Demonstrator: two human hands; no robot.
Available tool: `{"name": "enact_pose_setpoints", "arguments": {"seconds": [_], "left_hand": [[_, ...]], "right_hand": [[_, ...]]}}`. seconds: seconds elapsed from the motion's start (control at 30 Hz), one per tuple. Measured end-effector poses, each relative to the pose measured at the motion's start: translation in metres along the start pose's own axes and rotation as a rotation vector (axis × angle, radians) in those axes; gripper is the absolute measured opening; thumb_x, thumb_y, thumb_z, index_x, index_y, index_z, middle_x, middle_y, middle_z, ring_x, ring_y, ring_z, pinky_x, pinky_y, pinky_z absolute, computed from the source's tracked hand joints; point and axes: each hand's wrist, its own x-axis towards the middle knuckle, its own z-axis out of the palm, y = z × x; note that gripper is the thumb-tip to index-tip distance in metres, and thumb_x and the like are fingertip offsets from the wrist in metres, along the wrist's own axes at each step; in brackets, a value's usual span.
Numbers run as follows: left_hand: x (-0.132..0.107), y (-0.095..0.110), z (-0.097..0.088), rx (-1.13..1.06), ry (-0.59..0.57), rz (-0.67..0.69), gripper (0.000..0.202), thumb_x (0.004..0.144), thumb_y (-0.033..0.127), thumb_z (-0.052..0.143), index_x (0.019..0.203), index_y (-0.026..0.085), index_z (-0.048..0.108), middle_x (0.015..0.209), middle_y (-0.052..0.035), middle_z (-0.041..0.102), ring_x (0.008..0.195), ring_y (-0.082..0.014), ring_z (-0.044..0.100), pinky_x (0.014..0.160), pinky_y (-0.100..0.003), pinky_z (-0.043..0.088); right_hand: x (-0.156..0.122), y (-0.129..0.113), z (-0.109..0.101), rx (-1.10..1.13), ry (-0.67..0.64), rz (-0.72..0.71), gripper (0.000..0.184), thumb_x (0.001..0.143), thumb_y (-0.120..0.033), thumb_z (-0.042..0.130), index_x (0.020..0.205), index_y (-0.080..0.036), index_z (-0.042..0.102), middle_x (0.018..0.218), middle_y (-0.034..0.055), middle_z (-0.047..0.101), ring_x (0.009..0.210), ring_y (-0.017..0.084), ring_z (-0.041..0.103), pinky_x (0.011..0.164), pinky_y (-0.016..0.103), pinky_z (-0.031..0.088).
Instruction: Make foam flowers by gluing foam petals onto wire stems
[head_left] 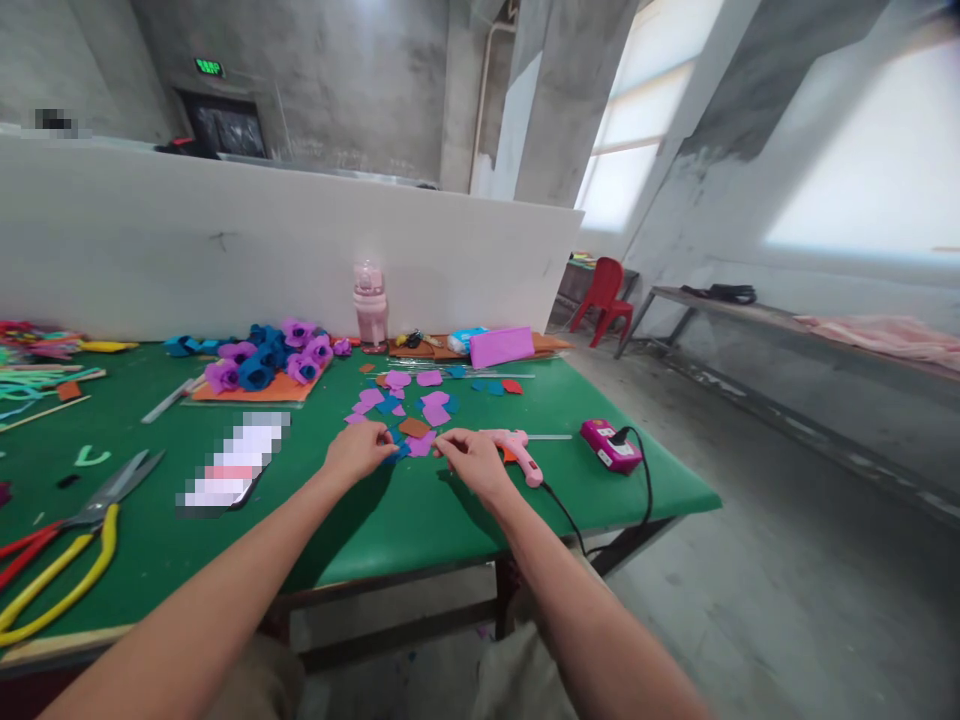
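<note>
My left hand (358, 450) is closed, its fingertips pinching the edge of a small blue paper petal (396, 447). Facing it, my right hand (474, 462) has thumb and fingers pressed together; whatever may be between them is too small to make out. Between the hands lie a purple paper petal (421, 444) and a brown paper piece (414, 428). More purple petals (435, 407) and blue ones are scattered just beyond. A pink glue gun (525, 462) rests right beside my right hand, a clear glue stick (551, 437) sticking out behind it.
The green table (390, 550) also bears a magenta power box (611, 446) with a black cord, a phone (236, 465), yellow-and-red-handled shears (94, 510), finished paper flowers (270, 358), a pink bottle (370, 310) and a purple paper roll (502, 347). A white board (285, 240) stands behind.
</note>
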Motion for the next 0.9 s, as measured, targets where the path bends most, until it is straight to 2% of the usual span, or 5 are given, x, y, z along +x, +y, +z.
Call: {"name": "enact_pose_setpoints", "arguments": {"seconds": [0.17,0.3,0.47,0.77,0.9], "left_hand": [[0.008,-0.001,0.013,0.039,-0.025,-0.005,0.011,0.064,0.026,0.054,0.060,0.019,0.062,0.065,-0.0035,0.066,0.063,-0.0176,0.058,0.052,-0.024,0.033],[-0.001,0.000,0.001,0.064,0.011,0.026,0.015,0.069,0.027,0.050,0.069,0.020,0.062,0.074,-0.0045,0.068,0.070,-0.0190,0.059,0.057,-0.025,0.034],[-0.011,-0.004,-0.011,0.097,0.016,0.167,0.018,0.074,0.031,0.049,0.076,0.023,0.064,0.080,-0.0028,0.069,0.075,-0.0189,0.060,0.062,-0.025,0.036],[-0.008,-0.011,-0.018,0.110,0.070,0.131,0.022,0.075,0.031,0.049,0.077,0.023,0.069,0.086,-0.0044,0.070,0.081,-0.0210,0.061,0.067,-0.026,0.037],[-0.010,-0.011,-0.017,0.026,-0.064,0.094,0.016,0.068,0.034,0.056,0.066,0.023,0.068,0.072,-0.0028,0.069,0.070,-0.0190,0.060,0.059,-0.025,0.036]], "right_hand": [[0.002,-0.002,0.005,0.101,0.060,0.031,0.023,0.077,-0.034,0.048,0.076,-0.016,0.063,0.067,0.0012,0.062,0.049,0.009,0.046,0.048,0.022,0.037],[0.001,0.000,0.003,0.079,0.069,0.038,0.023,0.077,-0.034,0.049,0.081,-0.016,0.064,0.070,0.0020,0.063,0.051,0.010,0.048,0.050,0.023,0.039],[-0.003,-0.003,0.009,-0.028,0.013,-0.052,0.019,0.073,-0.026,0.055,0.087,-0.018,0.065,0.084,0.0027,0.067,0.069,0.013,0.057,0.064,0.025,0.044],[-0.009,-0.002,0.009,-0.080,-0.003,-0.040,0.017,0.075,-0.026,0.051,0.077,-0.017,0.065,0.072,0.0014,0.066,0.067,0.014,0.057,0.064,0.025,0.042],[-0.011,-0.001,0.008,-0.090,-0.011,-0.035,0.019,0.077,-0.029,0.049,0.076,-0.018,0.065,0.071,0.0007,0.064,0.066,0.014,0.055,0.063,0.025,0.041]]}}
